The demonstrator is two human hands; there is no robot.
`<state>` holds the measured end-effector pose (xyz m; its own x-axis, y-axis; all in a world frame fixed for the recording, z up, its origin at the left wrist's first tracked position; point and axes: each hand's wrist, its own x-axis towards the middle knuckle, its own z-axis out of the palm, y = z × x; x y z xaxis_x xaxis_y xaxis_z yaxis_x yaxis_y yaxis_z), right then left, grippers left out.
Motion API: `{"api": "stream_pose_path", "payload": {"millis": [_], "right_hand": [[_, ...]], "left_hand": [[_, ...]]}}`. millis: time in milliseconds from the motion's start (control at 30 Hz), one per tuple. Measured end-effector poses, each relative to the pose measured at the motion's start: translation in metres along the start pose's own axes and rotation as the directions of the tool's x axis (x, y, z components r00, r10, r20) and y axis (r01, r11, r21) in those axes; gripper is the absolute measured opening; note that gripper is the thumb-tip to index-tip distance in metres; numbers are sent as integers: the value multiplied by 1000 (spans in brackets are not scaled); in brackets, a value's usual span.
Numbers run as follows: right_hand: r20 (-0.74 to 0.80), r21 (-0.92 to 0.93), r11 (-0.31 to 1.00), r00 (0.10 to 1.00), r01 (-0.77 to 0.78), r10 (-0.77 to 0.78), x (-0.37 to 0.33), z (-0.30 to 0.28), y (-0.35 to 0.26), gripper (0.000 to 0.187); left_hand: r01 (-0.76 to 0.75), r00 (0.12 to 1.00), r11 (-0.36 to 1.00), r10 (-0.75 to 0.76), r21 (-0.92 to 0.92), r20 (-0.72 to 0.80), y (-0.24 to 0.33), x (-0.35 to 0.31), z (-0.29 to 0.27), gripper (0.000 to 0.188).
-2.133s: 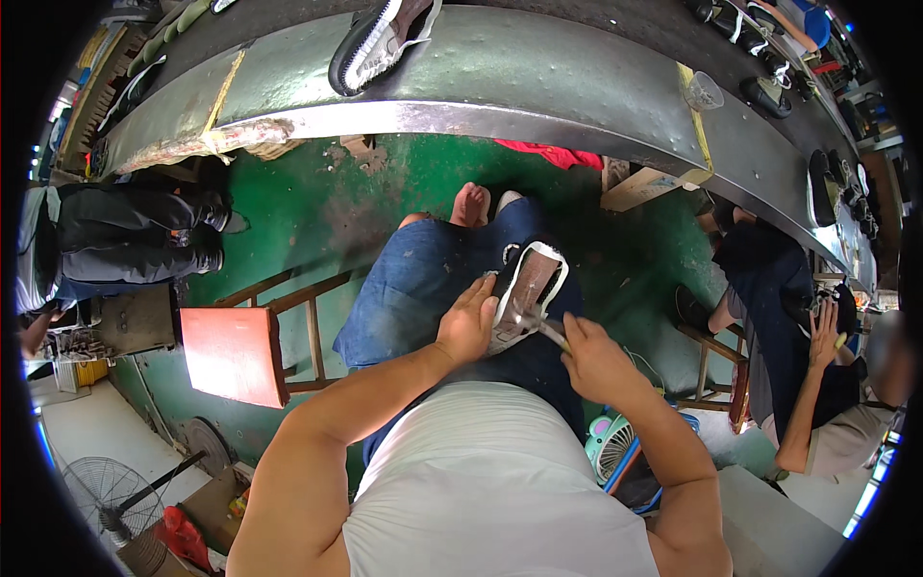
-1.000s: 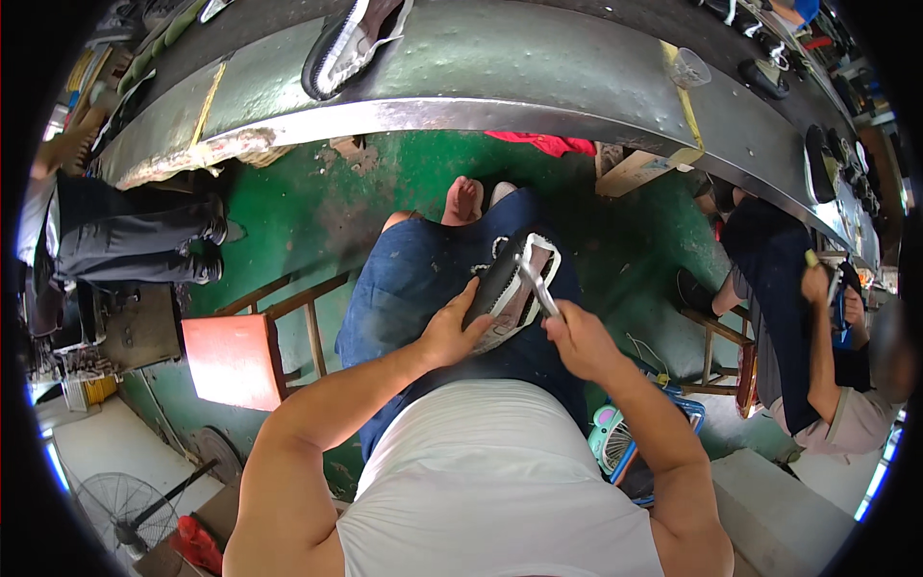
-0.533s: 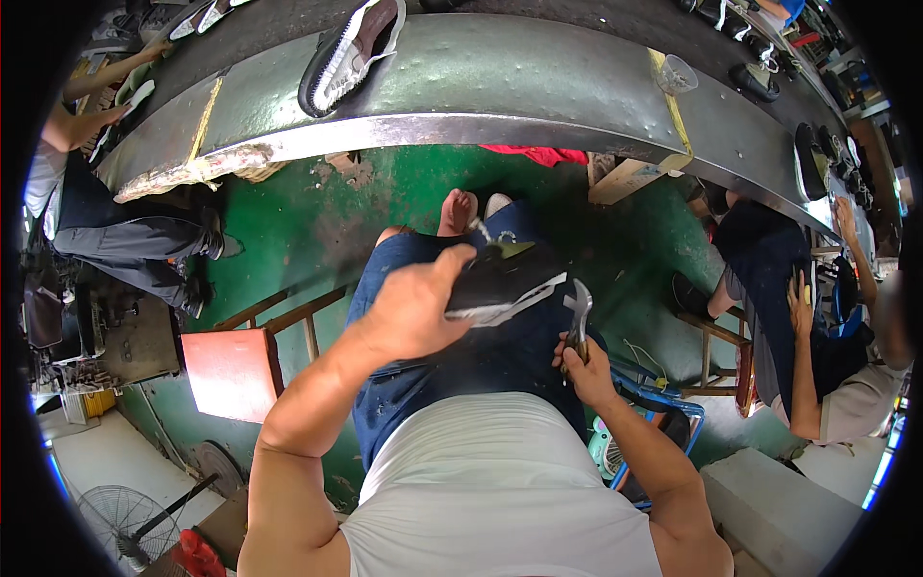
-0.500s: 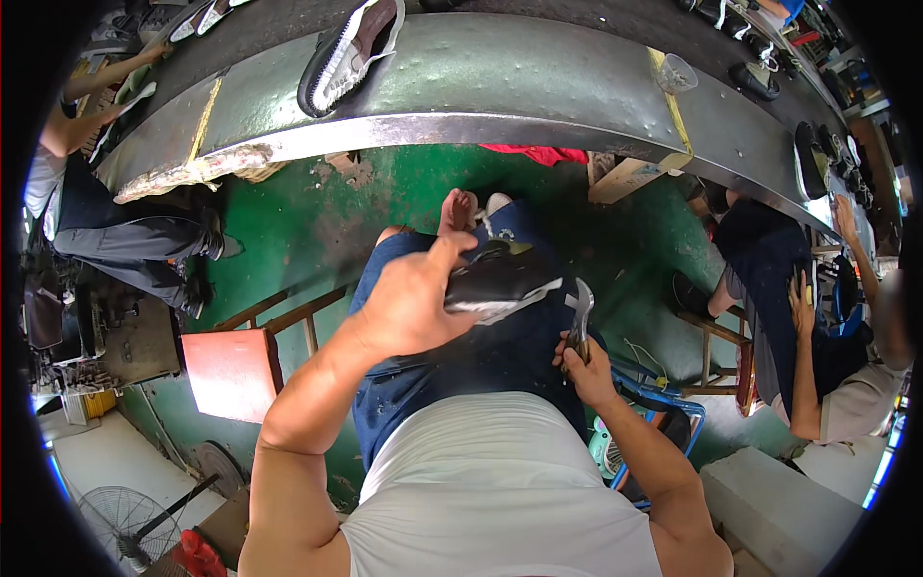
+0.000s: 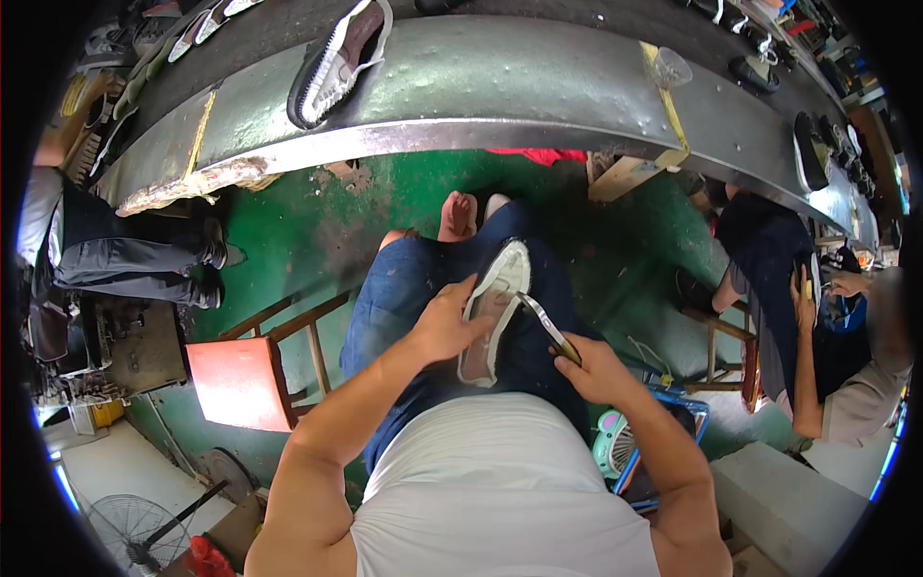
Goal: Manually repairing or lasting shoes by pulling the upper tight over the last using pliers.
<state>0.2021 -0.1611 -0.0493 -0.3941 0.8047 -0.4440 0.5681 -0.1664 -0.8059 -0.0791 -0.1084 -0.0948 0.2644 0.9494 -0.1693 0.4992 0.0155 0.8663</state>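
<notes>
My left hand [image 5: 447, 322] is closed on the edge of a shoe upper [image 5: 505, 279] that rests over my thighs. Its underside faces up, with a whitish rim around a brownish-pink middle. In my right hand [image 5: 591, 370] is a pair of pincers [image 5: 543, 322] with a shiny curved metal head and yellowish-dark handles. The head of the pincers meets the right edge of the shoe upper; whether the jaws grip the material I cannot tell. My right fingers are wrapped round the handles.
Ahead stands a metal-topped bench [image 5: 500, 72] with another shoe upper [image 5: 336, 72] on it and a clear cup [image 5: 670, 67]. A red-topped stool [image 5: 240, 380] is at left, a fan [image 5: 615, 442] by my right side. People sit to the left and right.
The shoe upper has been turned over, from dark outside to pale underside, and lowered onto my lap. The pincers have moved left to its edge.
</notes>
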Motion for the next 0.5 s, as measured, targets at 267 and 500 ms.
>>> {"api": "stream_pose_path", "payload": {"millis": [267,500], "right_hand": [[172,-309,929,973,204,-156,39,-21,-33,42],[458,-491,870,835,-47,304,72,-53,-85,30]], "left_hand": [[-148,963,959,196,242,-186,5,-22,11,18],[47,964,876,-166,-480,-209,-35,-22,49,45]]}}
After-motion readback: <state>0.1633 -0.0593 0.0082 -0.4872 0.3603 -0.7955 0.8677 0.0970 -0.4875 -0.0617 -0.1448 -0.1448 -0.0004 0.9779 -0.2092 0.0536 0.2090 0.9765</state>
